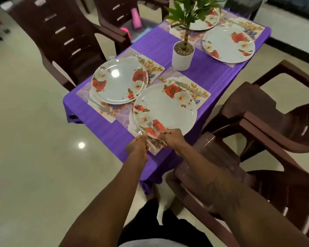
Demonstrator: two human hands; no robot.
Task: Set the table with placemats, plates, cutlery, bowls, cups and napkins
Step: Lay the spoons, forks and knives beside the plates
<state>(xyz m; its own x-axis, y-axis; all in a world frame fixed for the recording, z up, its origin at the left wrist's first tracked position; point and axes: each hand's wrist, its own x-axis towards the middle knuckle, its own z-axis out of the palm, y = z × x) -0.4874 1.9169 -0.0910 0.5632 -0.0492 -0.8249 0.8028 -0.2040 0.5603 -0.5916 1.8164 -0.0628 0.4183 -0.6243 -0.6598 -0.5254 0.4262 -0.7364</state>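
Your left hand (137,146) pinches a fork (136,128) just beside the near plate (171,111), tines pointing away from you. Your right hand (169,139), fingers curled, grips a second fork (149,123) — its tines lie over the plate's rim. The plate sits on a placemat (194,88).

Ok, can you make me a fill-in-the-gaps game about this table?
The tablecloth is ___.
The plant pot is ___.
Each plate lies on a ___.
The left hand grips a ___.
Missing words: purple, white, placemat, fork.
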